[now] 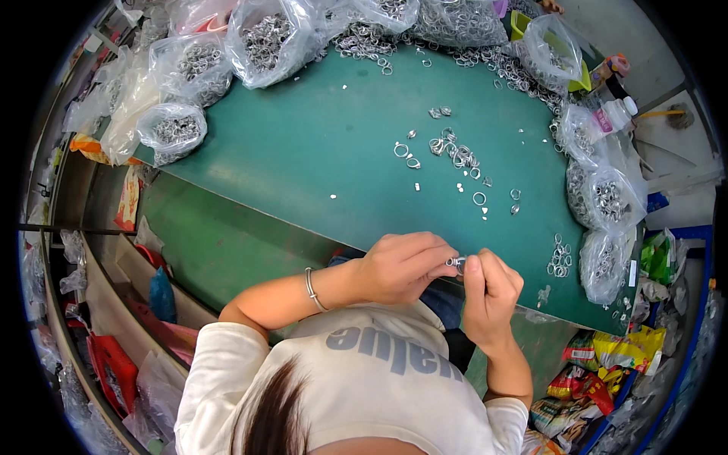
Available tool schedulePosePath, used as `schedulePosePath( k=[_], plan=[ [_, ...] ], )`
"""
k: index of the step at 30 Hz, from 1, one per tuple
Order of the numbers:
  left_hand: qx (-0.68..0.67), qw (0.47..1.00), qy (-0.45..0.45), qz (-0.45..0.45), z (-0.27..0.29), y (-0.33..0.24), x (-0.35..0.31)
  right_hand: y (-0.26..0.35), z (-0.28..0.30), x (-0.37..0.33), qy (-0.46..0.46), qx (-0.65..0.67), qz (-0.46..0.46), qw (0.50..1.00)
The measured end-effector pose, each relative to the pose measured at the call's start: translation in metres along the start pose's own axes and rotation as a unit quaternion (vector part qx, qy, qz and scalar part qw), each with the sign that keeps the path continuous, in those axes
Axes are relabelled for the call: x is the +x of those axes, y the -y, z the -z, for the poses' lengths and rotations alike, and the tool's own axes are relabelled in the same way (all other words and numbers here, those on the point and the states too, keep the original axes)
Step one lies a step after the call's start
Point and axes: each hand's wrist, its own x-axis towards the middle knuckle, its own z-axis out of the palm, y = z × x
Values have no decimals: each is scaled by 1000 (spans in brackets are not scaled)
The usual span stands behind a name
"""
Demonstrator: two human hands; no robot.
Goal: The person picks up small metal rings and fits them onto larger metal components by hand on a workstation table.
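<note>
At the near edge of the green table, my left hand (406, 265) pinches a small silver-coloured ring (456, 263) between closed fingertips. My right hand (491, 294) is closed too, with thumb and finger gripping the other side of the same ring. Fingers partly cover the piece, so its full shape cannot be made out. Beyond my hands lies a loose cluster of metal rings (459, 155). Single rings and tiny pale pieces are scattered around that cluster. A smaller group of rings (560, 258) rests to the right of my right hand.
Clear plastic bags full of rings line the table's far edge, such as one bag (265, 42), and its right side, such as another bag (607, 199). A white-capped bottle (614, 115) leans among them. Colourful packages (622, 350) fill a blue-edged shelf at lower right.
</note>
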Motion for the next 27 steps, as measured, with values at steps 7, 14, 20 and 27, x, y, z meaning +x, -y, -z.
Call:
schedulePosePath(
  k=[7,14,20,27],
  plan=[
    [-6,995,-91,-34,-13,16,-11,9,-9,2,1,177,-197,964],
    [-107,967,-154,171,-23,8,-11,-3,-27,4,-38,2,-74,997],
    [-12,987,-97,125,-9,12,-10,-6,-21,12,12,-59,14,998],
    [-292,873,-129,369,-20,8,-13,-18,-28,10,-10,-142,76,987]
  ],
)
